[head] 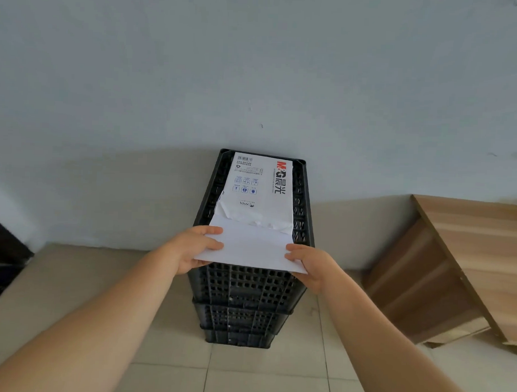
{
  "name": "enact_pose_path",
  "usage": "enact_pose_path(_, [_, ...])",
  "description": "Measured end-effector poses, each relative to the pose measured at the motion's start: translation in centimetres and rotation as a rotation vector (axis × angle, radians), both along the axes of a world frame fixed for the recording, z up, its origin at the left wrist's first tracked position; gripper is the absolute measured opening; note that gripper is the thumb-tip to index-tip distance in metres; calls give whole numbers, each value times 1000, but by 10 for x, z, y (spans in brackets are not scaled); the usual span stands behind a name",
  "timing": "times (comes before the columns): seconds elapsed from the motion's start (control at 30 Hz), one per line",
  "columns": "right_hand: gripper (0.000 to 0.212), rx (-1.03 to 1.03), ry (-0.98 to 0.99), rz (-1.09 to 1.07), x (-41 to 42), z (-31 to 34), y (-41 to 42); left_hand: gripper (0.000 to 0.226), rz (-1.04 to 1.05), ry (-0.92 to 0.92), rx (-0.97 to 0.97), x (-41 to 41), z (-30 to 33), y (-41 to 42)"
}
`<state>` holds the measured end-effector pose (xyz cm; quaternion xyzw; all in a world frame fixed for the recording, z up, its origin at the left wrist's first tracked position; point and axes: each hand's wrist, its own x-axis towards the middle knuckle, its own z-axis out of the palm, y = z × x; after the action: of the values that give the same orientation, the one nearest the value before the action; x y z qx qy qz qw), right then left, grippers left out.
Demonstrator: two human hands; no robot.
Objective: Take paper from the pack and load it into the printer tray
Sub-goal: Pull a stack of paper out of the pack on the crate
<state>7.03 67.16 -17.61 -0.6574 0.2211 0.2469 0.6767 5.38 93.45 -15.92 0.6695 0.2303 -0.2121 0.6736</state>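
Note:
A white paper pack [262,184] with red and black print lies on top of a stack of black perforated crates [242,286] against the wall. Its near end is torn open. A sheaf of white paper [251,248] sticks out of that end over the crate's front edge. My left hand [192,247] grips the sheaf's left corner, thumb on top. My right hand [309,265] grips its right corner. No printer or tray is in view.
A pale wall [255,78] rises right behind the crates. A wooden cabinet [454,270] stands to the right on the tiled floor [245,371]. Something dark [0,260] sits at the far left edge.

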Motion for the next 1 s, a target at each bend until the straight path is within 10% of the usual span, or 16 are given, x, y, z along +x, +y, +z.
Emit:
enact_pose_path(0.57, [42, 115, -246, 168, -99, 81, -19, 49, -25, -175, 53, -117, 86, -6])
enact_pose_path(1.0, [47, 35, -476, -192, -140, 114, -55, 59, -84, -502, -41, -122, 100, -58])
